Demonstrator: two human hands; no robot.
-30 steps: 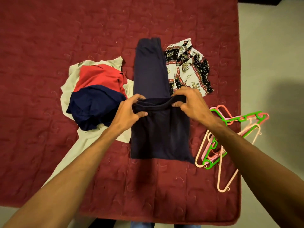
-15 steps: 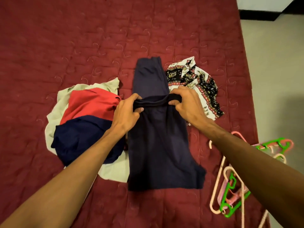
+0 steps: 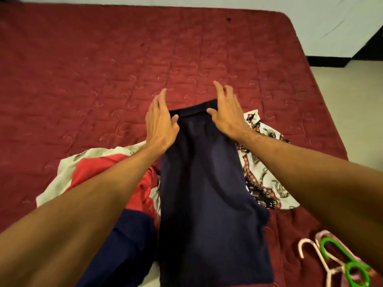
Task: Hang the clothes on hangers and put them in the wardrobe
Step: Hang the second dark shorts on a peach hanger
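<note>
Dark navy trousers [image 3: 207, 193] lie folded lengthwise on the red quilted bed [image 3: 103, 79], running from the near edge toward the middle. My left hand [image 3: 160, 123] and my right hand [image 3: 227, 114] rest at the two far corners of the fold. On both hands the fingers are straight and spread, pointing away from me, with each thumb touching the top edge of the fabric. A bundle of pink, cream and green plastic hangers [image 3: 339, 262] lies at the bottom right on the bed.
A pile of white, red and navy clothes [image 3: 99, 172] sits left of the trousers, partly under my left forearm. A white patterned shirt [image 3: 263, 172] lies to their right. The bed's right edge meets a pale floor [image 3: 356, 112]; a wall runs behind.
Both hands have carried the trousers' folded edge farther away from me and uncurled from a grip to straight fingers. The view has tilted up and the hangers have slid to the bottom right.
</note>
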